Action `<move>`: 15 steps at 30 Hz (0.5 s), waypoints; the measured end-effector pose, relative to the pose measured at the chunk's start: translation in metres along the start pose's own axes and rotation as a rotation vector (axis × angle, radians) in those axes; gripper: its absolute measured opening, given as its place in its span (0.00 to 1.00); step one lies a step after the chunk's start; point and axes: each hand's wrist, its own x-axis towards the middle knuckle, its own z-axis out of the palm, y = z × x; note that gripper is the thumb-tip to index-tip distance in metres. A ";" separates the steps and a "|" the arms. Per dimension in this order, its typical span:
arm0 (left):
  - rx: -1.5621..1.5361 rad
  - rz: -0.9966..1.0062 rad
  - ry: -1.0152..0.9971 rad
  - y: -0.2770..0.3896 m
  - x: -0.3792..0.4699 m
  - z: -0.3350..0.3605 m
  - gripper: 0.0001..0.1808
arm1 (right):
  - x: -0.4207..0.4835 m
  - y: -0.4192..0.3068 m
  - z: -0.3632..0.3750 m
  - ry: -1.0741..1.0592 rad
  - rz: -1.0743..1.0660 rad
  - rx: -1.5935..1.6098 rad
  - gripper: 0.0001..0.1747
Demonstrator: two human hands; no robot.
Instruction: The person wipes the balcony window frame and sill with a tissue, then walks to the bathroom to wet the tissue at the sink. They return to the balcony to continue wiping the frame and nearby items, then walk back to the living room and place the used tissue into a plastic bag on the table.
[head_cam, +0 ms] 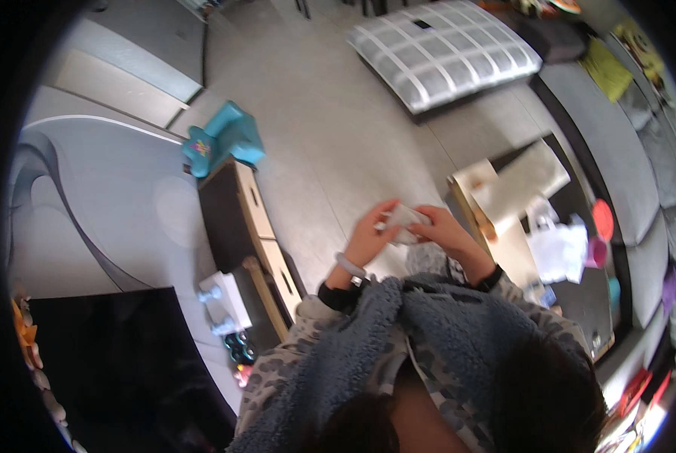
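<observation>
A crumpled white item, soft like cloth or tissue (404, 222), is held between my two hands in front of my body, above the tiled floor. My left hand (372, 232) grips its left side, with a pale band around the wrist. On its right side, the fingers and thumb of my right hand (441, 226) close on it. Blur hides the exact material. Below my hands is a patterned grey-and-white thing (426, 259), partly covered by my sleeve and jacket.
At right stands a low table (581, 303) with a white bag (558, 252) and a pink cup (596, 252), beside a grey sofa (626, 164). A TV cabinet (222, 232) and a teal child's chair (239, 133) are at left. A checked ottoman (445, 51) lies farther off.
</observation>
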 end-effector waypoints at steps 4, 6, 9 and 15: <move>-0.130 -0.013 -0.012 -0.016 0.102 -0.087 0.34 | 0.143 -0.037 -0.013 -0.044 0.096 0.004 0.18; -0.071 -0.043 0.037 -0.016 0.154 -0.140 0.33 | 0.221 -0.065 -0.011 -0.069 0.100 -0.062 0.19; 0.004 0.028 0.134 -0.008 0.218 -0.227 0.32 | 0.332 -0.112 0.010 -0.168 0.112 0.050 0.19; -0.118 -0.024 0.421 -0.010 0.312 -0.396 0.31 | 0.550 -0.195 0.074 -0.363 0.101 0.010 0.19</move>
